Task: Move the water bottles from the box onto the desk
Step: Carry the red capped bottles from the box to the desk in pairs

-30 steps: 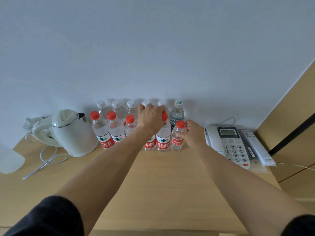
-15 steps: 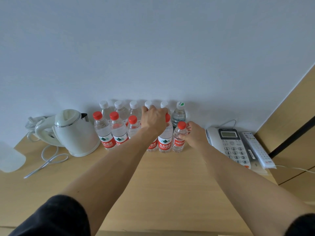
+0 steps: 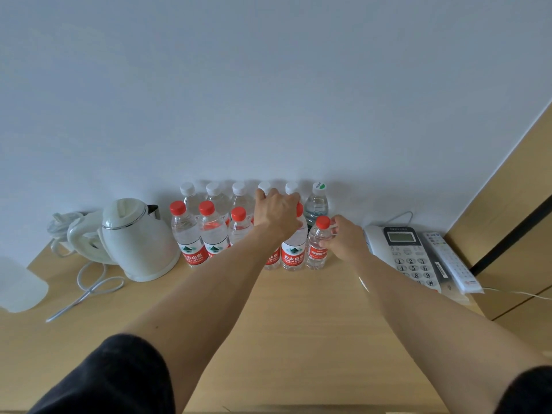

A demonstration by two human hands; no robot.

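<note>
The small red-capped water bottle [image 3: 317, 246] is pinched at its neck and shoulder by the right hand [image 3: 343, 239] and stands upright at the right end of the front row, touching the taller red-labelled bottle [image 3: 294, 248], whose cap is covered by the curled fingers of the left hand [image 3: 277, 216]. Behind them a back row of white-capped bottles [image 3: 213, 195] is lined up against the wall [image 3: 268, 100], so little room is left rearward. The electric kettle [image 3: 134, 240] is seen at the left, the telephone [image 3: 406, 252] just beside the right hand, and bare desk [image 3: 298, 324] is left open toward the near edge.
</note>
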